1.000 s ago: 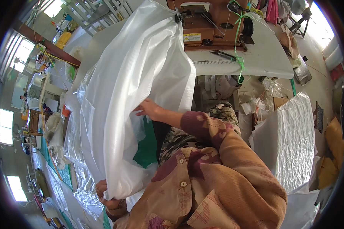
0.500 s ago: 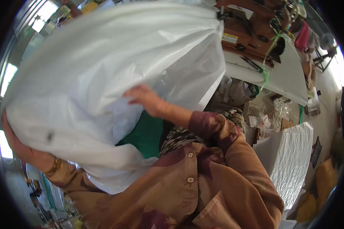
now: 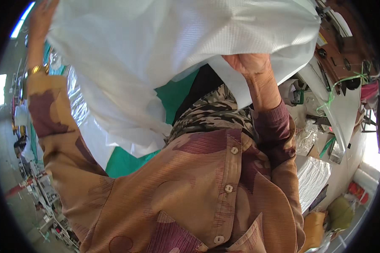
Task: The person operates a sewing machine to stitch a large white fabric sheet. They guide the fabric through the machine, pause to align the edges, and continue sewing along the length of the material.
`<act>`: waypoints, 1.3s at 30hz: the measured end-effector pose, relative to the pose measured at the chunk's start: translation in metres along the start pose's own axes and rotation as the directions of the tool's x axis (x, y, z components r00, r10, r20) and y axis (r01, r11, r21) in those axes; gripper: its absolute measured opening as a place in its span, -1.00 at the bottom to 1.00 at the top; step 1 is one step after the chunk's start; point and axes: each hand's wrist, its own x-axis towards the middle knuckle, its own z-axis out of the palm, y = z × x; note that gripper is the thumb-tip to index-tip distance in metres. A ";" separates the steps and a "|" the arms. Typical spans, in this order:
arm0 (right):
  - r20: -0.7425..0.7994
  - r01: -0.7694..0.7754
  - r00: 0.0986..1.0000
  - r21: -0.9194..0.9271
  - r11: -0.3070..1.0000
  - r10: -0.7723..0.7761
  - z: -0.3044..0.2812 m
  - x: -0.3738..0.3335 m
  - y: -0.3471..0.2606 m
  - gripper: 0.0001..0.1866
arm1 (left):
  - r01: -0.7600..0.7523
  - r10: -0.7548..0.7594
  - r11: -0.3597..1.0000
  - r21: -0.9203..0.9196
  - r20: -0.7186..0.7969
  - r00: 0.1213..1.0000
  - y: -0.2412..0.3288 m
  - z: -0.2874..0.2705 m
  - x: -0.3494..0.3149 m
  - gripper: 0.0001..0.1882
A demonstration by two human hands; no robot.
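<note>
Two hands were at one white sheet (image 3: 177,33), which ran across the top of the view from the left hand (image 3: 42,19) toward one brown sewing machine (image 3: 346,40) on the table (image 3: 347,107). The left hand stood higher than half a second earlier; the right hand (image 3: 254,64) had gone under the sheet's edge, fingers hidden. Neither grip could be told. Open room remained above the camouflage trousers (image 3: 211,116).

From where I stand, the white sheet (image 3: 173,38) hides the right hand's (image 3: 254,64) fingers; left of the sheet, the left hand (image 3: 42,17) is cut off above.
</note>
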 end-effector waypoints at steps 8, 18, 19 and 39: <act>-0.715 -0.749 0.625 -0.438 0.497 0.312 0.042 -0.091 0.038 -0.57 | 0.282 -0.290 0.956 0.085 0.432 0.854 -0.031 0.087 -0.082 -0.51; -0.891 -0.665 0.230 0.150 0.732 0.391 0.132 -0.112 0.017 -0.53 | -0.041 0.039 0.995 -0.087 -0.027 0.999 0.123 0.106 -0.054 -0.76; -0.890 -0.568 0.275 0.154 0.808 0.363 0.132 -0.123 0.019 -0.55 | -0.029 0.019 0.973 -0.228 -0.045 0.999 0.154 0.087 -0.047 -0.79; -0.474 -0.649 0.166 -0.713 0.266 -0.865 0.034 -0.055 -0.065 -0.51 | 0.502 -0.202 0.136 -0.854 0.472 0.858 0.303 0.035 -0.035 -0.82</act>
